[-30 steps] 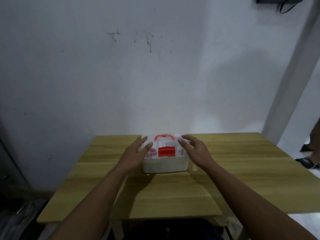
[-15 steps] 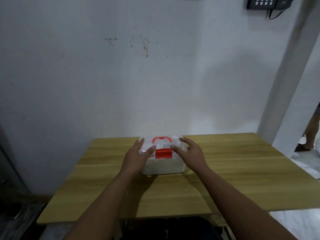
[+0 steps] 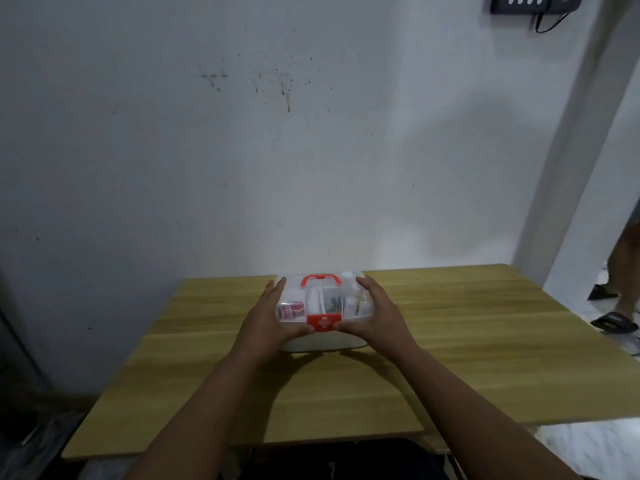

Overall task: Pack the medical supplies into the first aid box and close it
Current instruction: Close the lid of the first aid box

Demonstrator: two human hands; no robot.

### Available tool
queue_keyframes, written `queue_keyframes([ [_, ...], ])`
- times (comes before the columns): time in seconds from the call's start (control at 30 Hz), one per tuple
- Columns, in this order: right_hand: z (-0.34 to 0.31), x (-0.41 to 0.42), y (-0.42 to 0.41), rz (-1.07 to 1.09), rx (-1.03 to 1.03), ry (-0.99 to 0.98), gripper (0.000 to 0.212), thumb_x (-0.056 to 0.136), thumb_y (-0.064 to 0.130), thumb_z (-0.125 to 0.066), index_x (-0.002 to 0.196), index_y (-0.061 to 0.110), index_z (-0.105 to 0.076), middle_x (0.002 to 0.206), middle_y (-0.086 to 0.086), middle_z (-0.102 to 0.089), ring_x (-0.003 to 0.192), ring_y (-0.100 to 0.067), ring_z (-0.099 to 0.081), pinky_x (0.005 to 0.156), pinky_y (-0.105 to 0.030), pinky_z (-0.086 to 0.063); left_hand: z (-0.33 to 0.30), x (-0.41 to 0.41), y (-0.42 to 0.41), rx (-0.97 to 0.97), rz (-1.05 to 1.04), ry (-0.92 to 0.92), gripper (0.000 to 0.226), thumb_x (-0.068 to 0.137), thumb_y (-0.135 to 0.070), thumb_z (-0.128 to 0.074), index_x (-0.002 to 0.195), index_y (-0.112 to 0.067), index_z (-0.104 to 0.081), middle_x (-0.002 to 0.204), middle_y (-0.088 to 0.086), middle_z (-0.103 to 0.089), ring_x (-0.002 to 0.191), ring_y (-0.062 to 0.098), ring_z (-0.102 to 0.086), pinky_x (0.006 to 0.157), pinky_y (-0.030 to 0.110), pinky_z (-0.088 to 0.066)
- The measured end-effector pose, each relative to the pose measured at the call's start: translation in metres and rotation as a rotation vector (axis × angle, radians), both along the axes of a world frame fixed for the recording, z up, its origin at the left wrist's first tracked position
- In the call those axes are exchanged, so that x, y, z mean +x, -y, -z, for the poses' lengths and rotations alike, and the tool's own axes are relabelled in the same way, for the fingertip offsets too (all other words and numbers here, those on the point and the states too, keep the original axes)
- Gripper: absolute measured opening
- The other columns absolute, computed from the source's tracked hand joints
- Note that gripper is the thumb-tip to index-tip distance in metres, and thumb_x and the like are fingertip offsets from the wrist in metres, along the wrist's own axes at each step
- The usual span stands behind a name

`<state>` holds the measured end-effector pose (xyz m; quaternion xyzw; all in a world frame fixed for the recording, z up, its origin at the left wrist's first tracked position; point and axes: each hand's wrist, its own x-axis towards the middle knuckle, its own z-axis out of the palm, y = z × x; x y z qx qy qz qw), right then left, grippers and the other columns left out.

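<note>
Hands first: we see our left hand [image 3: 268, 318] and right hand [image 3: 379, 315] cupped against the two short ends of the first aid box [image 3: 323, 341], palms on the sides, fingers stretched along the upper edges toward the wall [image 3: 242, 168], thumbs curled in across the front. Both thumbs reach the red latch [image 3: 323, 323], one on each side of its white cross. So each hand grasps the box rather than lying slack or balled into a fist.

We find the box on the wooden table [image 3: 485, 341], toward the far edge and roughly midway across, with bare tabletop all around it. Its long axis runs left to right, parallel to the table's far edge and to the wall. The latch side faces us; the back faces the wall. It sits upright on its white base, and the clear lid [image 3: 294, 299] is down over it, the latch lying flat over the front seam.

On top we see the red carry handle [image 3: 320, 281] folded down near the far edge. Through the lid we can make out divided compartments holding small supplies, among them something reddish at the left; the rest is too blurred for us to name.

At the right edge of the view, someone's sandalled feet [image 3: 613, 320] stand on the floor beside the table.
</note>
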<state>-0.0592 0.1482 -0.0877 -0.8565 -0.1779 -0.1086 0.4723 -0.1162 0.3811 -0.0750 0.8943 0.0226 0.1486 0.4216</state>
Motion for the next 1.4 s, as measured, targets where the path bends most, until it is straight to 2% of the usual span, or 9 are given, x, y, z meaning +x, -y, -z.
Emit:
queue_keyframes([
  [0.27,0.006,0.033,0.005,0.023,-0.117,0.074,0.105,0.062,0.054,-0.092,0.15,0.039,-0.036,0.163,0.01,-0.033,0.142,-0.017,-0.044,0.106,-0.043,-0.051,0.002,0.033,-0.001,0.047,-0.004,0.019,0.114,0.07,-0.041,-0.092,0.162,-0.032,-0.025,0.171,-0.005,-0.018,0.15,0.021,-0.033,0.11,0.041,-0.042],
  [0.4,0.0,0.058,0.008,-0.028,-0.095,0.004,0.115,0.056,0.051,-0.095,0.152,0.038,-0.034,0.166,0.009,-0.027,0.146,-0.017,-0.037,0.112,-0.043,-0.046,0.006,0.058,0.0,0.089,-0.039,0.037,0.113,0.069,-0.051,-0.09,0.161,-0.035,-0.026,0.171,-0.006,-0.021,0.149,0.022,-0.036,0.108,0.045,-0.046],
  [0.63,0.006,0.089,0.003,-0.009,-0.083,0.032,0.106,0.068,0.039,-0.092,0.154,0.036,-0.031,0.168,0.006,-0.023,0.148,-0.022,-0.036,0.115,-0.046,-0.043,0.005,0.1,-0.008,0.085,0.003,-0.027,0.118,0.072,-0.032,-0.093,0.163,-0.037,-0.018,0.172,-0.006,-0.014,0.148,0.024,-0.038,0.108,0.048,-0.049],
  [0.83,0.007,0.111,-0.004,-0.004,-0.019,-0.01,0.1,0.073,0.025,-0.091,0.155,0.032,-0.033,0.168,0.007,-0.021,0.146,-0.017,-0.035,0.099,-0.017,-0.038,0.007,0.131,-0.013,0.132,0.005,-0.021,0.117,0.073,-0.028,-0.092,0.164,-0.033,-0.018,0.172,-0.004,-0.014,0.149,0.023,-0.037,0.11,0.046,-0.047],
  [0.9,0.007,0.121,-0.005,-0.045,0.043,-0.056,0.097,0.075,0.015,-0.09,0.154,0.029,-0.035,0.167,0.007,-0.022,0.139,-0.015,-0.039,0.082,0.001,-0.042,0.008,0.142,-0.015,0.128,0.003,-0.004,0.116,0.073,-0.028,-0.092,0.163,-0.032,-0.019,0.172,-0.004,-0.015,0.148,0.023,-0.038,0.11,0.047,-0.047],
  [1.0,0.005,0.135,-0.007,-0.071,0.067,-0.062,0.095,0.075,0.013,-0.089,0.153,0.028,-0.036,0.165,0.006,-0.026,0.133,-0.016,-0.043,0.063,0.006,-0.041,0.013,0.158,-0.017,0.127,0.011,0.018,0.115,0.073,-0.029,-0.093,0.162,-0.032,-0.021,0.171,-0.004,-0.018,0.146,0.022,-0.041,0.109,0.048,-0.048],
  [1.2,0.007,0.147,-0.008,-0.09,0.039,-0.016,0.089,0.075,0.018,-0.089,0.144,0.037,-0.036,0.14,0.018,-0.038,0.111,0.0,-0.05,0.067,0.004,-0.043,0.024,0.173,-0.023,0.116,0.024,0.042,0.114,0.072,-0.031,-0.093,0.161,-0.036,-0.021,0.171,-0.006,-0.017,0.146,0.022,-0.041,0.108,0.052,-0.049],
  [1.3,0.004,0.149,-0.008,-0.075,0.026,-0.035,0.092,0.075,0.017,-0.09,0.148,0.031,-0.036,0.141,0.016,-0.038,0.112,0.0,-0.052,0.071,0.001,-0.046,0.019,0.174,-0.022,0.141,0.001,0.011,0.117,0.072,-0.029,-0.093,0.162,-0.035,-0.019,0.172,-0.005,-0.015,0.149,0.023,-0.037,0.111,0.048,-0.046],
  [1.4,-0.007,0.139,-0.009,-0.003,-0.163,-0.017,0.115,0.07,0.03,-0.093,0.159,0.031,-0.021,0.167,0.002,-0.022,0.144,-0.023,-0.041,0.104,-0.03,-0.048,0.005,0.165,-0.014,0.186,-0.009,-0.07,0.129,0.072,-0.025,-0.093,0.165,-0.034,-0.004,0.173,-0.001,-0.009,0.155,0.026,-0.025,0.112,0.048,-0.043],
])
